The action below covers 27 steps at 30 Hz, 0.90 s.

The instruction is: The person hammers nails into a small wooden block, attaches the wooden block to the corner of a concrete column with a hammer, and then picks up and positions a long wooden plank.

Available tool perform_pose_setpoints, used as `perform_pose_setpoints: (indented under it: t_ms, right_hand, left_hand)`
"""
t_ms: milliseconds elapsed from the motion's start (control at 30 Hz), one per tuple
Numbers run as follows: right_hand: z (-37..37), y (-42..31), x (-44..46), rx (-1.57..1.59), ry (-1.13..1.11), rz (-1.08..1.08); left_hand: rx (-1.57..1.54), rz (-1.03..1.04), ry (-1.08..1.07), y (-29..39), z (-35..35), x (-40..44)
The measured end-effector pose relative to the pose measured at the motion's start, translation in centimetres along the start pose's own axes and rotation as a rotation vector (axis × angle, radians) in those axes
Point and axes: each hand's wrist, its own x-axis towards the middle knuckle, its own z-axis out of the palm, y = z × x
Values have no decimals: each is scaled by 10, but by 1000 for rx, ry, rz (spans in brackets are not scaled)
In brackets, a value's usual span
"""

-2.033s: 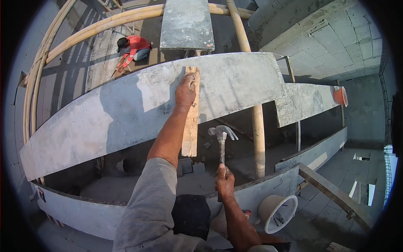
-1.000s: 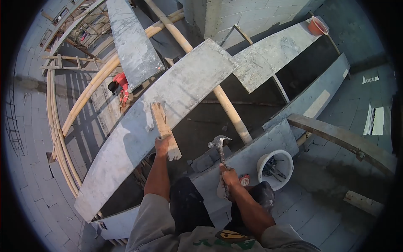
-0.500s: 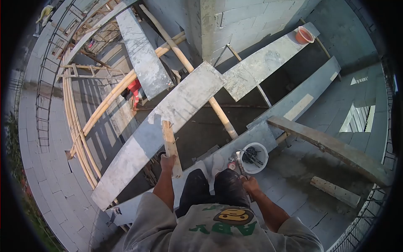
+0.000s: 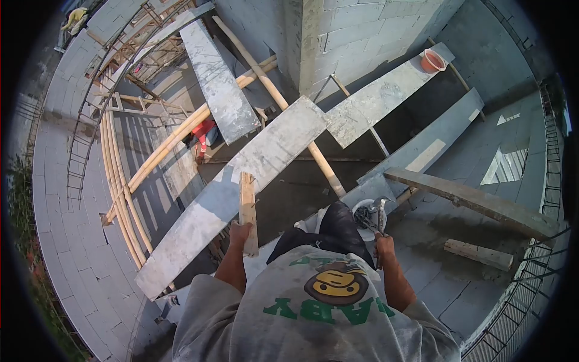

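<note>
My left hand (image 4: pixel 240 232) is closed around the lower part of a short wooden board (image 4: pixel 248 208), which has a nail sticking out of its side. The board's upper end overlaps a long grey plank (image 4: pixel 193 226). In my right hand (image 4: pixel 383 244) is a claw hammer (image 4: pixel 380 211), gripped by the handle with its head up. Partly behind the hammer and my knee stands a white bucket (image 4: pixel 364 204) with dark items inside.
An orange bucket (image 4: pixel 432 61) sits on a plank (image 4: pixel 386 96) at the upper right. A person in red (image 4: pixel 204 130) crouches below at the left. Bamboo poles (image 4: pixel 319 166) cross under the planks. A thick beam (image 4: pixel 470 196) extends right, near a loose block (image 4: pixel 479 254).
The view has tilted down and shows more of my shirt. The board has come off its upright place on the plank toward my body. The hammer has moved right, beside the white bucket.
</note>
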Motion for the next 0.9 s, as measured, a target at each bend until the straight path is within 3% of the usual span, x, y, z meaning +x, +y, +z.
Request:
perform_pose_setpoints:
  t_ms: [167,267,400,567,667,900]
  right_hand:
    - [16,-1,1,85,19,-45]
    - [21,-14,8,77,37,-66]
    - [19,-46,21,73,14,-71]
    - [9,-77,89,121,-2,-93]
    - [4,-135,112,75,-15,-87]
    - [-1,-279,130,206,-64,-276]
  left_hand:
    - [-116,-67,24,-15,-13,-1]
    - [-415,-73,-7,-17,-5,13]
    - [-512,18,123,-17,21,55]
    - [-703,154,138,62,32,63]
    - [-842,290,119,123,44,65]
    - [-896,524,33,331,66,80]
